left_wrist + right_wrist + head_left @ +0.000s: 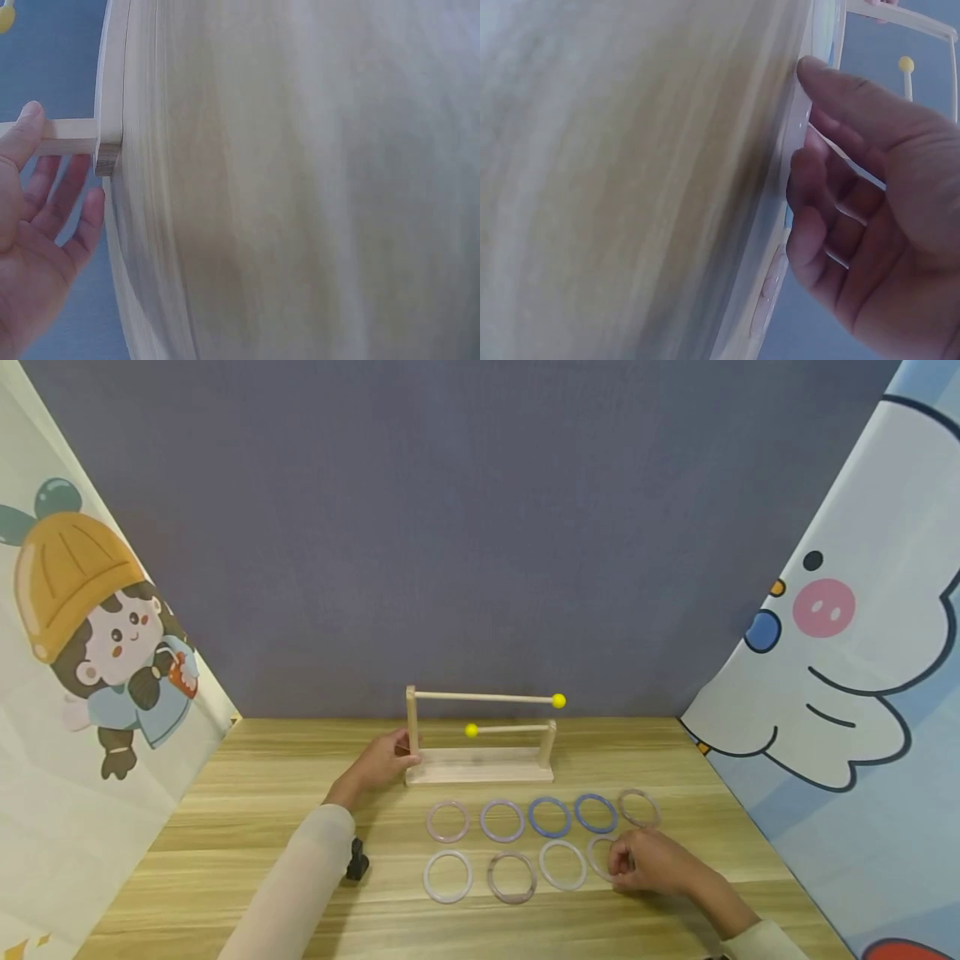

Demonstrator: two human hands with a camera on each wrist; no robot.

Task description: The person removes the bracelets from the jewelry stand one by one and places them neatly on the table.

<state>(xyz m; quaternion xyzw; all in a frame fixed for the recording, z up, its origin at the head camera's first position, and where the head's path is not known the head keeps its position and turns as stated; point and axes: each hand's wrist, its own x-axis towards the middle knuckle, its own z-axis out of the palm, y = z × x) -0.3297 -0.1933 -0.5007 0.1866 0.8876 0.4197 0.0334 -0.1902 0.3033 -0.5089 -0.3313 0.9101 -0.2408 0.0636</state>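
A light wooden stand (pixel 480 766) has two posts, each bearing a horizontal rod with a yellow ball at its end. My left hand (pixel 382 760) grips its taller left post (pixel 71 135), thumb on one side and fingers behind. At the front right, my right hand (pixel 651 860) pinches a pale, whitish ring (pixel 589 857) at its right side; the fingers hide part of it. In the right wrist view, the thumb and curled fingertips are at the edge of this ring (pixel 799 120). Both rods carry no rings.
Other rings lie flat in two rows before the stand: a pinkish ring (pixel 428 821), a lavender ring (pixel 482 821), two blue rings (pixel 531 817), two brownish rings (pixel 490 877) and two white rings (pixel 425 877). A small black object (pixel 357 862) sits beside the left forearm. A grey panel (pixel 480 543) stands behind.
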